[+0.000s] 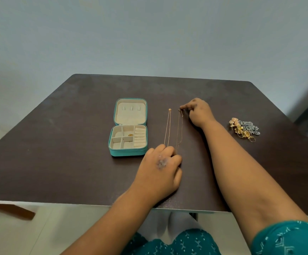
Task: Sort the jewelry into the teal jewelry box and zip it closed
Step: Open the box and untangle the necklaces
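Note:
The teal jewelry box [112,144] lies open on the dark table, its cream lid flat behind the divided tray. A small gold piece [130,134] sits in a middle compartment. Two thin gold chains lie stretched side by side to the right of the box: the left chain [168,126] and the right chain [180,129]. My right hand [198,112] pinches the far end of the right chain. My left hand [160,168] rests with its fingers over the near ends of both chains, hiding them.
A heap of gold rings, earrings and silver-blue pieces [244,128] lies at the right of the table [57,144]. The table's near edge runs just below my left wrist. A pale wall stands behind.

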